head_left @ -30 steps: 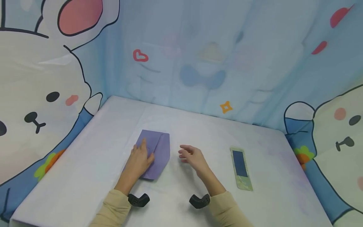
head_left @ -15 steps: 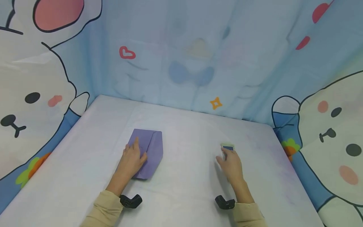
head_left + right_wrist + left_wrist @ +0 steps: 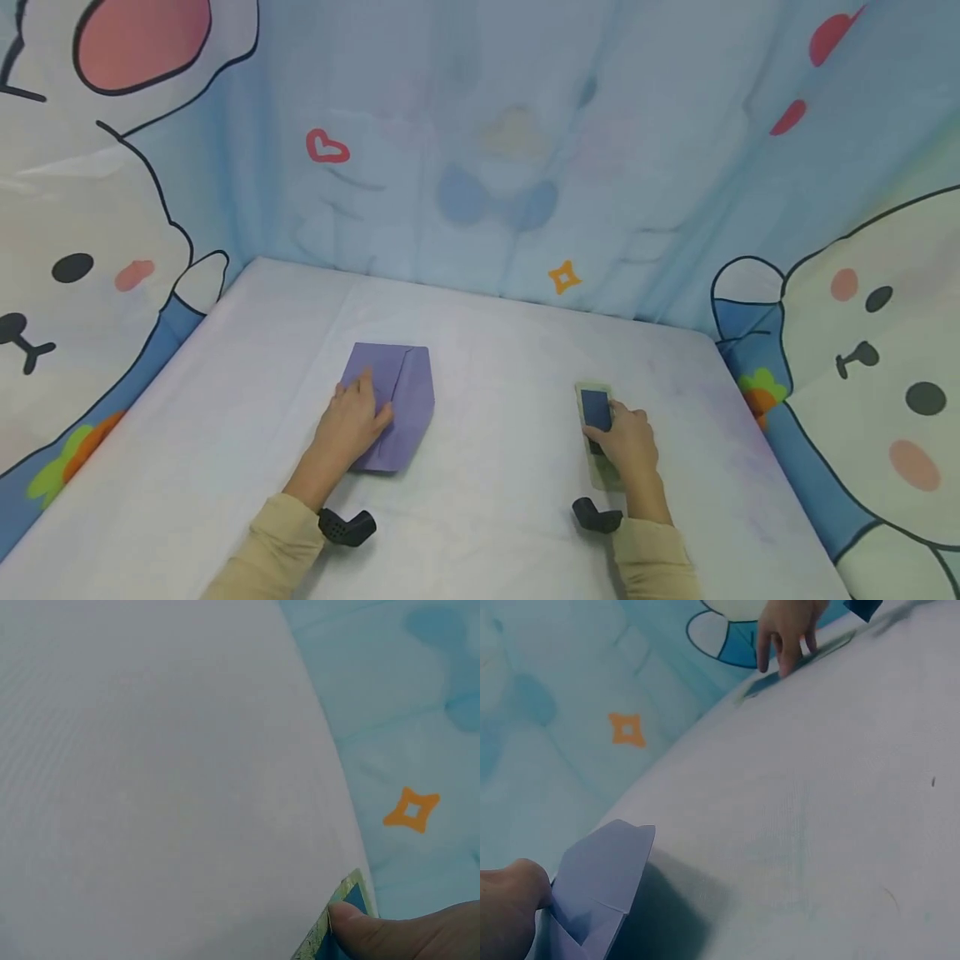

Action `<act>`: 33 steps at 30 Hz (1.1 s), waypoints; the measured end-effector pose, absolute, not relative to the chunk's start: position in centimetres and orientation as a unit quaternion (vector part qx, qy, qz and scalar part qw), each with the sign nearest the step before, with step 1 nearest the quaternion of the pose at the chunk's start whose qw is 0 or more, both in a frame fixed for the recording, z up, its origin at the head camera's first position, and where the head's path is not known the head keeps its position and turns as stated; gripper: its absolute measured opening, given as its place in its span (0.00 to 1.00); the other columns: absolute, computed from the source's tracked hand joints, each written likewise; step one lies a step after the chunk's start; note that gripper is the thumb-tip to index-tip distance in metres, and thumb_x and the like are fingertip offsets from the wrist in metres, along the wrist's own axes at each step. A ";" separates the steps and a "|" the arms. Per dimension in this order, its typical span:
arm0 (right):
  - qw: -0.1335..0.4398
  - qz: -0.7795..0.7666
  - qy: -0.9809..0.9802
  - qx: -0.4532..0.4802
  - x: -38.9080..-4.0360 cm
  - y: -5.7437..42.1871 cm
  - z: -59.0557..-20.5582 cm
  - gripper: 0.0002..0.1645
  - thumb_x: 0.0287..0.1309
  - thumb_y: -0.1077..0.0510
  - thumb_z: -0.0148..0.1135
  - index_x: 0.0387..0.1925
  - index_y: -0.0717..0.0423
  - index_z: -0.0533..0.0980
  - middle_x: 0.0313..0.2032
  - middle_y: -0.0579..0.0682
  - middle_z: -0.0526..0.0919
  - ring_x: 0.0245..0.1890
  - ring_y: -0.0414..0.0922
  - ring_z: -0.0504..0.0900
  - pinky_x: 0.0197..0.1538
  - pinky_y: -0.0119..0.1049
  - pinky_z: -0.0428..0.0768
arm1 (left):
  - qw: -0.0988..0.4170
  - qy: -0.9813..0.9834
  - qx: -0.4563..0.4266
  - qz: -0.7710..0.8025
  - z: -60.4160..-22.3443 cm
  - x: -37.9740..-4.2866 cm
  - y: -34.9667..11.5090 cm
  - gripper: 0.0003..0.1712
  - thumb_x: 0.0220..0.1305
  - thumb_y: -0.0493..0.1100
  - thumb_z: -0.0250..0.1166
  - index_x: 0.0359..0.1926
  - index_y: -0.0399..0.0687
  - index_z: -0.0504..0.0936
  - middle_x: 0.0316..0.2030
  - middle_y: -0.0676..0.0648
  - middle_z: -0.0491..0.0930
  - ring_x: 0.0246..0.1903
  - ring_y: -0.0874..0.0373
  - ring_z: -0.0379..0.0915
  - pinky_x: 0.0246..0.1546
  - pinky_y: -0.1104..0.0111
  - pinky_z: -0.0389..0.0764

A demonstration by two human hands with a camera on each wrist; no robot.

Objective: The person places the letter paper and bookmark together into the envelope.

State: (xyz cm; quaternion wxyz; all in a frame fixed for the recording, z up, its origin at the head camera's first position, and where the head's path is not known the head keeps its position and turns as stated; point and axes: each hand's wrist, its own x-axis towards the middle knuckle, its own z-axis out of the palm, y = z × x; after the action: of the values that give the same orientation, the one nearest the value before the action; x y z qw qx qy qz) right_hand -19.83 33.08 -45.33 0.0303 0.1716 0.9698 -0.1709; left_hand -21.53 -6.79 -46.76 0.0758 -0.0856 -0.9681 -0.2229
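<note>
On the left of the table in the head view lies a purple paper envelope with a diagonal fold line. My left hand rests on it, index finger extended over the paper and thumb spread to the right. In the left wrist view the envelope casts a shadow on the tabletop. At the right, my right hand grips a flat pale green packet with a dark blue panel, thumb over its left side and fingers at its right edge. The right wrist view shows the thumb across the packet; its lower part is hidden.
A white cloth covers the table. Behind it hangs a light blue curtain printed with cartoon bears. Small black devices are worn at the left wrist and right wrist.
My right hand has moved right from beside the envelope to the packet, and grips it. The left hand stays on the envelope. The head view has shifted.
</note>
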 end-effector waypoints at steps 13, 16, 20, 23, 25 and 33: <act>0.057 -0.215 0.956 0.193 -22.2 30.5 -44.6 0.56 0.45 0.45 0.66 0.67 0.60 0.47 0.56 0.75 0.60 0.53 0.70 0.65 0.48 0.61 0.69 | 0.057 -0.970 -0.103 -0.210 -46.1 -24.1 -3.9 0.35 0.59 0.52 0.51 0.57 0.26 0.64 0.52 0.31 0.72 0.52 0.32 0.67 0.51 0.48 0.70; 0.057 -0.225 0.954 0.189 -22.5 29.9 -44.8 0.56 0.44 0.46 0.67 0.67 0.61 0.47 0.57 0.75 0.60 0.53 0.69 0.66 0.49 0.61 0.69 | 0.046 -0.970 -0.108 -0.213 -45.9 -24.3 -3.1 0.33 0.59 0.52 0.51 0.55 0.26 0.66 0.51 0.31 0.72 0.52 0.34 0.68 0.52 0.50 0.69; 0.062 -0.241 0.950 0.191 -23.3 29.5 -44.8 0.55 0.45 0.49 0.67 0.67 0.61 0.47 0.59 0.74 0.58 0.57 0.69 0.62 0.53 0.60 0.67 | 0.050 -0.972 -0.111 -0.201 -45.6 -24.4 -2.6 0.30 0.59 0.52 0.51 0.50 0.28 0.72 0.47 0.33 0.75 0.46 0.36 0.72 0.47 0.52 0.73; 0.056 -0.254 0.946 0.194 -24.0 29.3 -44.5 0.54 0.46 0.52 0.67 0.67 0.61 0.47 0.60 0.72 0.58 0.59 0.67 0.61 0.55 0.60 0.65 | 0.059 -0.974 -0.112 -0.190 -45.5 -24.8 -2.6 0.29 0.57 0.53 0.52 0.46 0.29 0.75 0.43 0.35 0.76 0.40 0.37 0.75 0.41 0.53 0.75; 0.054 -0.261 0.944 0.196 -24.4 29.3 -44.3 0.53 0.46 0.54 0.67 0.67 0.60 0.47 0.61 0.71 0.59 0.59 0.67 0.60 0.56 0.59 0.65 | 0.059 -0.974 -0.114 -0.188 -45.4 -25.0 -2.6 0.28 0.56 0.53 0.52 0.43 0.30 0.76 0.42 0.35 0.76 0.38 0.38 0.75 0.40 0.54 0.75; 0.068 -0.286 0.936 0.194 -24.7 28.5 -44.0 0.53 0.49 0.57 0.65 0.69 0.58 0.43 0.63 0.69 0.56 0.61 0.66 0.58 0.59 0.59 0.61 | 0.034 -0.974 -0.134 -0.177 -44.9 -25.8 -2.8 0.24 0.54 0.53 0.52 0.33 0.34 0.78 0.40 0.37 0.76 0.32 0.42 0.73 0.39 0.54 0.74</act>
State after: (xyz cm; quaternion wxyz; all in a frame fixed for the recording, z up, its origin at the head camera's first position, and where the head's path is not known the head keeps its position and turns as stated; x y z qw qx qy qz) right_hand -24.72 28.45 -43.95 0.0675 0.1942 0.9358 -0.2862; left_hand -25.77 -2.79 -44.95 0.0338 -0.1341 -0.9744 -0.1772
